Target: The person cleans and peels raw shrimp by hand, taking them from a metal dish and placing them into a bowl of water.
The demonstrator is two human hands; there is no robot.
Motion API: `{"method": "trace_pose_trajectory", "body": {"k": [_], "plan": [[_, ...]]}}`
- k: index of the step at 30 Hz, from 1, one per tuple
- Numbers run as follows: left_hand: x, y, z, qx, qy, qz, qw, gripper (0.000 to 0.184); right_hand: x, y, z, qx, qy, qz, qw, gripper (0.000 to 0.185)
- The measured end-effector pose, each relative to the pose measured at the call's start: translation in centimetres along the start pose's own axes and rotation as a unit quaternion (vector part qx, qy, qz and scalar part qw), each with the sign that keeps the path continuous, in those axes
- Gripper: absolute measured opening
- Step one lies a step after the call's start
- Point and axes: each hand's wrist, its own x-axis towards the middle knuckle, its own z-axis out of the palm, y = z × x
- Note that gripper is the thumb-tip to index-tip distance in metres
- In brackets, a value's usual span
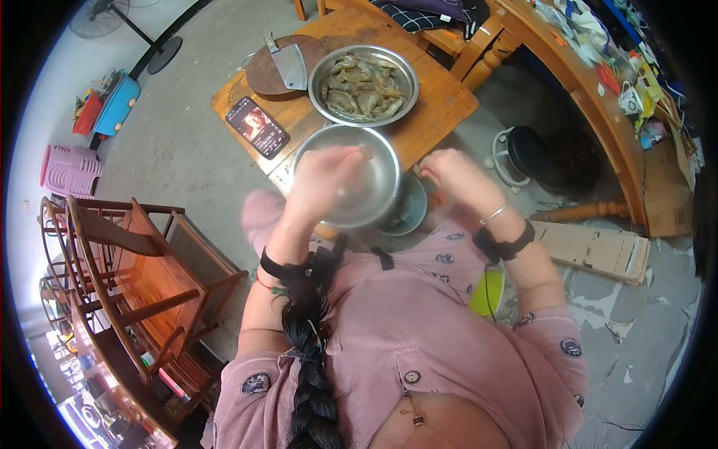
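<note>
My left hand [323, 183] is over a steel bowl [390, 198], its fingers pinched together. A small pinkish bit shows at its fingertips, too blurred to name. My right hand [458, 178] is closed in a pinch to the right of that bowl, beside a bluish bucket [420, 203] lower down. What its fingers hold, if anything, I cannot make out. Beyond my hands, a larger metal basin [412, 93] holds many raw, grey-brown shrimp [363, 86]. Motion smears both hands, and my left hand hides part of the near bowl.
On the wooden table [441, 112] lie a phone [257, 128] with its screen lit and a cleaver [290, 66] on a round chopping board [315, 51]. A black stool [527, 152] is at the right. Wooden chairs [168, 280] stand at the left.
</note>
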Motion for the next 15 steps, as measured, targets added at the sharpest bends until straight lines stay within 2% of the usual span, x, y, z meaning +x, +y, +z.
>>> {"method": "trace_pose_trajectory", "body": {"k": [2, 5, 10, 15], "plan": [[0.3, -1.3, -0.3, -0.055, -0.024, 0.001, 0.998, 0.023, -0.9, 0.5, 2.0, -0.019, -0.040, 0.037, 0.998, 0.016], [0.6, -2.2, -0.4, -0.071, -0.033, -0.010, 0.997, 0.023, -1.8, 1.3, 4.5, 0.000, -0.037, 0.064, 0.997, 0.018], [1.1, -4.0, -0.7, -0.085, -0.051, -0.042, 0.994, 0.022, -2.6, 2.5, 7.1, -0.011, -0.061, 0.098, 0.993, 0.008], [1.5, -5.1, -0.5, -0.071, -0.066, -0.039, 0.995, 0.022, -2.6, 2.8, 7.1, 0.034, -0.076, 0.043, 0.996, 0.028]]}}
